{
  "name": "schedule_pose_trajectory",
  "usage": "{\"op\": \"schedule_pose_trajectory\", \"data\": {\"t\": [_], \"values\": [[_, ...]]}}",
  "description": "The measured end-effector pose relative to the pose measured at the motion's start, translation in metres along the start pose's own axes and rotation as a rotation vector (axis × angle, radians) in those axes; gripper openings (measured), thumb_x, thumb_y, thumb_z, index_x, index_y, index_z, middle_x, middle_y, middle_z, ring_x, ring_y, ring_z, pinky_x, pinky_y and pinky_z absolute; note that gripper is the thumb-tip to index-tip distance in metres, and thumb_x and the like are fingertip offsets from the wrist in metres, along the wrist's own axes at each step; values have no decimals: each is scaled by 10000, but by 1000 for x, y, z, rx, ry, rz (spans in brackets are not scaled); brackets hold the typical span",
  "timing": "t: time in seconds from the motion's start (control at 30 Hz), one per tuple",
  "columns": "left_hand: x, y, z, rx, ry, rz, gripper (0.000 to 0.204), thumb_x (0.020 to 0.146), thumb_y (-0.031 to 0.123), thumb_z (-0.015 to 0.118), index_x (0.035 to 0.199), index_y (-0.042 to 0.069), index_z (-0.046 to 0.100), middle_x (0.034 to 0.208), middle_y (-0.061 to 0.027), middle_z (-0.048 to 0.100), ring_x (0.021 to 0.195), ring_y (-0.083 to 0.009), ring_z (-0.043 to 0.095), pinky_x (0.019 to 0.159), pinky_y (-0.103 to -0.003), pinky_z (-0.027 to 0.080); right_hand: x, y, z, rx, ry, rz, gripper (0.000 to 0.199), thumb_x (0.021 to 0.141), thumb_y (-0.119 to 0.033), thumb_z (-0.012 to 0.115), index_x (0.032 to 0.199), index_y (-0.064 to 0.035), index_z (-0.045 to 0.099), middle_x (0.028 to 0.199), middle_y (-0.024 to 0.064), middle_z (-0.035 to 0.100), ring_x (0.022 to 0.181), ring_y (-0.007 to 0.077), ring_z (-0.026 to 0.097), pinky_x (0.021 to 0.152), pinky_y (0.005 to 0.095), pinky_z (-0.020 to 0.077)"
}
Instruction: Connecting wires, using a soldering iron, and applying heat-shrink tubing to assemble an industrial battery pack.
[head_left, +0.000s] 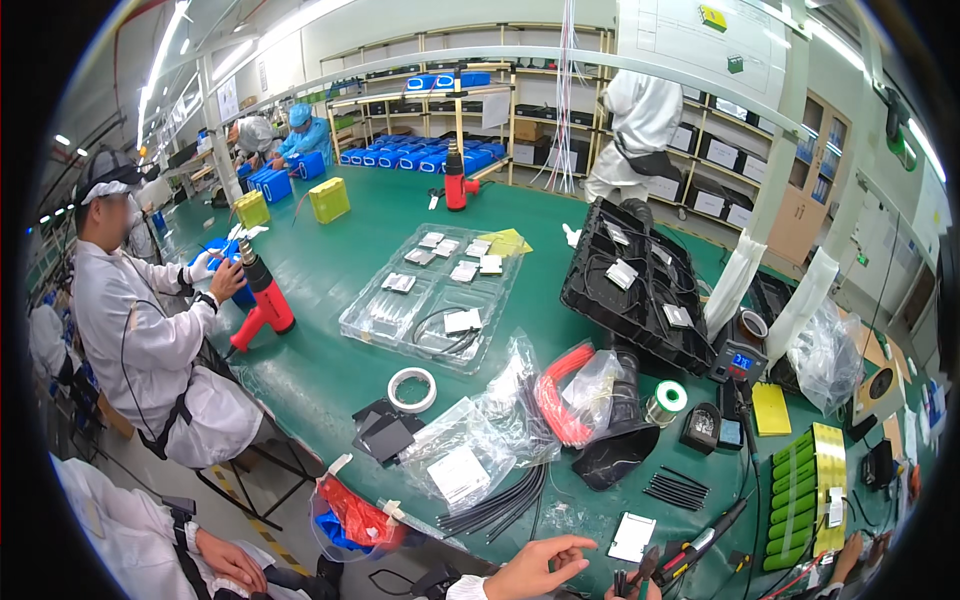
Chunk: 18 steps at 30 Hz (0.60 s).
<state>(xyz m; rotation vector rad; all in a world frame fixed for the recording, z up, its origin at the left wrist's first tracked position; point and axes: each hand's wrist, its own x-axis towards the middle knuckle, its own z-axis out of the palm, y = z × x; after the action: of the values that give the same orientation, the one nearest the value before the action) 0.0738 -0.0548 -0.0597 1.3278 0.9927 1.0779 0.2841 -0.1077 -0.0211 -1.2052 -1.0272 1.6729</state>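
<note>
My left hand hovers at the table's near edge, its index finger stretched out and nothing seen in it. Right of it, my right hand, mostly cut off by the lower rim, is closed round what looks like a pair of pliers, jaws up. Short black tube pieces stick up beside them. Just beyond lies a white rectangular part with a dark edge. A soldering iron lies slantwise to the right. Cut black tubes form a row behind, and longer black tubes fan out to the left.
Green cell packs stand at right, near another person's hands. Behind are a solder spool, soldering station, black tray and clear tray. At left, co-workers sit near a red heat gun; a bag-lined bin hangs below.
</note>
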Motion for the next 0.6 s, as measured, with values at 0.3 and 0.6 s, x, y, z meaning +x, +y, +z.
{"op": "schedule_pose_trajectory", "data": {"t": [0.3,0.6], "values": [[-3,7,4,37,-12,36,226,927,109,660,1132,17,641,750,-1,595,609,-56,530,558,-239,437,-4,-4,3,25,10,-15,229,917,-147,627,1030,-34,463,768,31,515,624,103,471,570,249,390],[-2,6,8,-109,-302,-63,211,896,150,729,1040,15,652,852,-15,631,758,-83,574,668,-245,472,0,18,-10,-77,29,-88,291,947,-196,642,1113,-3,502,821,47,560,678,127,524,628,262,446]]}}
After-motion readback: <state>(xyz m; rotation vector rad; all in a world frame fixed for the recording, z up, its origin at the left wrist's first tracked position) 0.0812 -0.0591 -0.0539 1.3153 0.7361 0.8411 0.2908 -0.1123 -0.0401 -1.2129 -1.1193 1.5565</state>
